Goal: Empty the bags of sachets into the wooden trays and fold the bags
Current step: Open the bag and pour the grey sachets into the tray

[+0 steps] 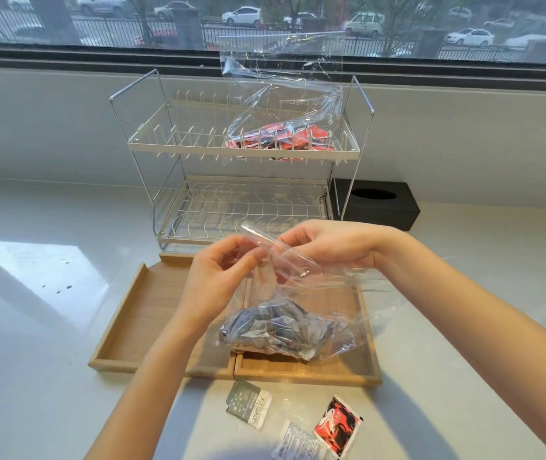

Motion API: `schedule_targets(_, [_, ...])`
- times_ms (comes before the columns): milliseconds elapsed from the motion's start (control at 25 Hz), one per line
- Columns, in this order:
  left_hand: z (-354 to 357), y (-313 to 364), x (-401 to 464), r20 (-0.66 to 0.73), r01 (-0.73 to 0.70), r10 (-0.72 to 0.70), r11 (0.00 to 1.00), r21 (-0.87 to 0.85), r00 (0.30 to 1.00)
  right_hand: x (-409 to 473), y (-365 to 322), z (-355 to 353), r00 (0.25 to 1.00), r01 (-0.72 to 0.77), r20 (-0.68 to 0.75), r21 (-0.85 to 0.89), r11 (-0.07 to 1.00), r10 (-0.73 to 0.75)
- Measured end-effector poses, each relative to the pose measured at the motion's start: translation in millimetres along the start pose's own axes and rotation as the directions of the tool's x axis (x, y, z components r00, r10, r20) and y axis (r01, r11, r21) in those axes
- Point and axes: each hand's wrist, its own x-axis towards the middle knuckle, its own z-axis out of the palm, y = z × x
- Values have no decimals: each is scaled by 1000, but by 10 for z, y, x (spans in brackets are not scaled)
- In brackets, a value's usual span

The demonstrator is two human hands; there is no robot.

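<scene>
Sachets of a dark blue print fill the belly of a clear plastic bag [285, 327], which is held up by its mouth between both hands. The left hand [218, 277] pinches one lip of the opening between thumb and fingertips; the right hand [328, 247] pinches the other lip just beside it, so both grips are narrow and closed on film. The bag hangs straight down from the grip, its long axis near upright, mouth at the top and its loaded bottom resting on or just above the right wooden tray [308, 373].

Little of the task is judged done. Both trays look bare of sachets, the left wooden tray [145, 313] lying below and to the left of the grip. A second bag of red sachets [281, 127] sits unopened-looking on the upper shelf of a white dish rack [232, 154], well beyond the hands. Below the grip, nearest the person, three loose sachets [298, 423] lie on the white counter [32, 327]. Emptying of both bags and all folding appear to be left.
</scene>
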Motion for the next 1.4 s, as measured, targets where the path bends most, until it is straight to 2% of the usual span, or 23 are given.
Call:
schedule_targets(240, [-45, -61, -23, -49, 15, -16, 999, -32, 999, -78, -10, -39, 980, 96, -180, 50, 994, -85])
schedule_targets(360, [-101, -91, -46, -80, 28, -32, 998, -47, 996, -184, -44, -165, 925, 218, -354, 194, 957, -139])
schedule_targets(440, [-110, -90, -49, -74, 39, -41, 999, -33, 996, -244, -49, -245, 903, 265, -405, 260, 929, -144])
schedule_targets(520, [-104, -85, -37, -71, 37, -38, 999, -14, 997, -257, 6, -285, 915, 190, -393, 225, 956, -89])
schedule_targets(640, [-94, -81, -13, -69, 30, -29, 1000, 8, 997, -272, 141, -333, 954, -34, -293, 122, 992, 69])
schedule_targets(760, [-96, -83, -7, -76, 26, -25, 1000, 17, 997, -331, 167, -359, 962, -217, -191, -95, 971, 197])
schedule_targets(800, [-98, -84, -5, -80, 24, -22, 1000, 18, 997, -361, 180, -388, 964, -225, -167, -112, 968, 205])
schedule_targets(880, [-101, -86, -7, -92, 22, -19, 1000, 21, 996, -434, 203, -449, 976, -157, -159, -35, 987, 150])
schedule_targets(960, [-100, -80, -10, -96, 22, -20, 1000, 20, 995, -506, 195, -478, 970, -43, -240, 34, 999, 49])
schedule_targets(1080, [-84, -63, 3, -82, 20, -17, 999, 38, 997, -568, 192, -504, 900, 114, -431, 73, 991, -71])
schedule_targets(1200, [-76, -65, 26, -85, 21, -17, 999, 46, 996, -597, 158, -499, 858, 215, -489, 67, 974, -156])
schedule_targets(1280, [-81, -74, 27, -94, 22, -18, 999, 41, 995, -587, 172, -499, 850, 216, -499, 38, 976, -169])
schedule_targets(1320, [-82, -77, 23, -95, 20, -17, 999, 38, 995, -571, 193, -506, 854, 171, -501, 22, 985, -137])
schedule_targets(1400, [-86, -79, 13, -90, 14, -11, 999, 33, 996, -554, 237, -529, 888, -28, -459, -22, 999, 15])
